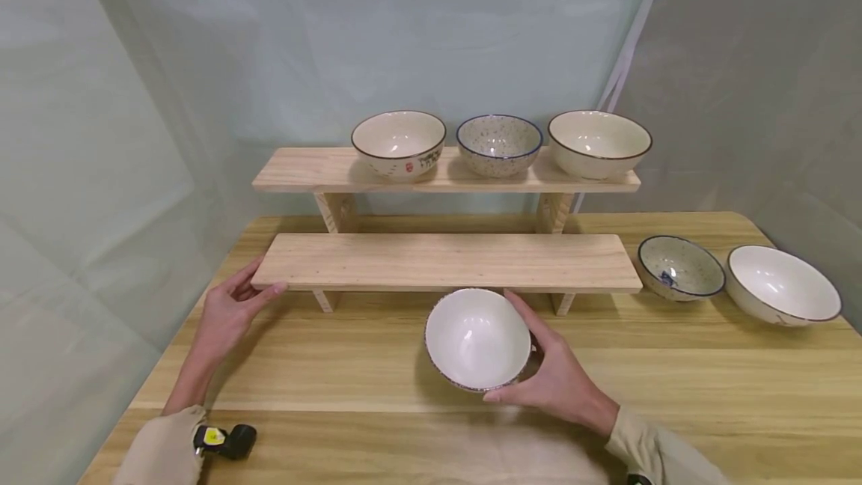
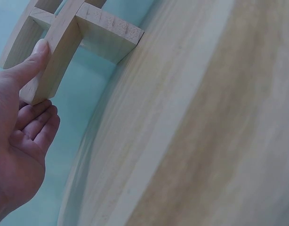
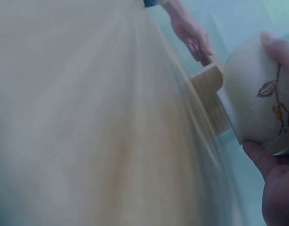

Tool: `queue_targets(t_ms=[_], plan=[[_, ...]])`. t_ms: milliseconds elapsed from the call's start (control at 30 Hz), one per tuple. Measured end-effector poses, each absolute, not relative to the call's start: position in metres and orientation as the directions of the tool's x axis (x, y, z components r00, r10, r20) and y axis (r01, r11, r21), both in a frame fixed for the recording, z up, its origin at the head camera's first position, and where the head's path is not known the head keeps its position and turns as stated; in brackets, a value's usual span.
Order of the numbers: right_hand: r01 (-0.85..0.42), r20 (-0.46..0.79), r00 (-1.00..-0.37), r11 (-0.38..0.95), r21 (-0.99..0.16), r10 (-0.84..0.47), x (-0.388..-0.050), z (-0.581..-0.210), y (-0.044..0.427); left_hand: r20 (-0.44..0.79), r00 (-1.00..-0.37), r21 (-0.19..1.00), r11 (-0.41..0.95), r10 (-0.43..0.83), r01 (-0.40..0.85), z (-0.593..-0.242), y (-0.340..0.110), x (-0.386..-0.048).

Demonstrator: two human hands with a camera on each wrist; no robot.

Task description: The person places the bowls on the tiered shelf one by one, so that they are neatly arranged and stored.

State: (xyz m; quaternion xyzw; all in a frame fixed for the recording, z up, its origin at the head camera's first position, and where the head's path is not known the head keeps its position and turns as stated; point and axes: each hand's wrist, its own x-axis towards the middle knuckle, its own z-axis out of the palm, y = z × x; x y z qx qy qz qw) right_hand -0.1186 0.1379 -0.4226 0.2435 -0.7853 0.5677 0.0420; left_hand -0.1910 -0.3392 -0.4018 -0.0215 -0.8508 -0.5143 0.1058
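A white bowl (image 1: 477,339) with a speckled dark rim is held by my right hand (image 1: 555,380), thumb near the front rim and fingers at the far right side. It is in front of the lower board, tilted so its inside faces me. In the right wrist view a brown branch pattern shows on the bowl's outside (image 3: 252,94). My left hand (image 1: 225,313) grips the left end of the wooden two-tier shelf's lower board (image 1: 444,262). The left wrist view shows the thumb on the board's edge and curled fingers by its end.
On the upper board (image 1: 303,169) stand a cream bowl (image 1: 399,141), a speckled blue-rimmed bowl (image 1: 498,142) and another cream bowl (image 1: 598,142). Right of the shelf, a small grey bowl (image 1: 683,268) and a wide white bowl (image 1: 781,283) sit on the wooden table (image 1: 337,373). Pale sheets hang behind.
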Motion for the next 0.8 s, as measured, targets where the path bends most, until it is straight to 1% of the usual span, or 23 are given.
queue_targets(t_ms=[333, 500, 800], plan=[[-0.423, 0.357, -0.870, 0.143, -0.895, -0.339, -0.128, -0.400, 0.127, 0.195, -0.978, 0.875, 0.464, -0.076, 0.138, -0.402, -0.339, -0.191], [-0.437, 0.377, -0.862, 0.120, -0.891, -0.338, -0.138, -0.387, 0.117, 0.195, -0.978, 0.875, 0.463, -0.076, 0.139, -0.401, -0.339, -0.190], [-0.418, 0.367, -0.873, 0.104, -0.902, -0.322, -0.157, -0.372, 0.099, 0.213, -0.974, 0.876, 0.455, -0.072, 0.158, -0.403, -0.340, -0.191]])
